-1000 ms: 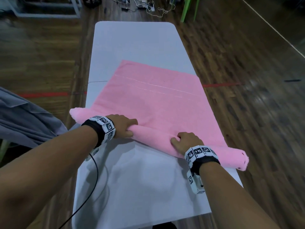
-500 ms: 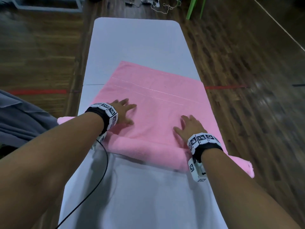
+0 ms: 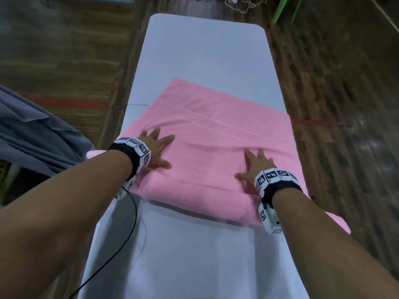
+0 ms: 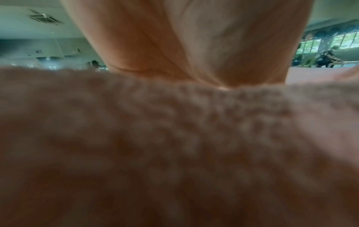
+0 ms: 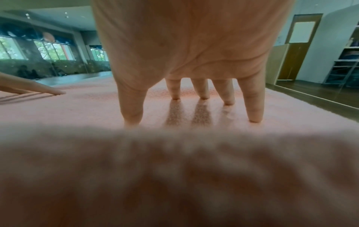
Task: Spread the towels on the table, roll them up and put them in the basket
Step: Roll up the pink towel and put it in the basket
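Note:
A pink towel [image 3: 216,130] lies across the white table [image 3: 205,50], its near edge rolled into a thick tube [image 3: 194,197]. My left hand [image 3: 156,147] lies flat with spread fingers on the flat part just beyond the roll, at its left end. My right hand [image 3: 254,165] lies the same way at the right end; in the right wrist view its fingers [image 5: 252,104] are straight and touch the towel [image 5: 87,107]. The left wrist view shows the blurred roll [image 4: 174,145] under my palm [image 4: 194,46]. No basket is in view.
A grey cloth [image 3: 32,130] hangs off to the left of the table. A black cable [image 3: 121,244] runs from my left wrist down over the table's near left part. The wooden floor [image 3: 345,104] surrounds the table, with green chair legs [image 3: 280,9] at the far end.
Both hands let go of the roll they were curled over and moved forward onto the flat towel with fingers spread. The roll is thicker and lies farther from me.

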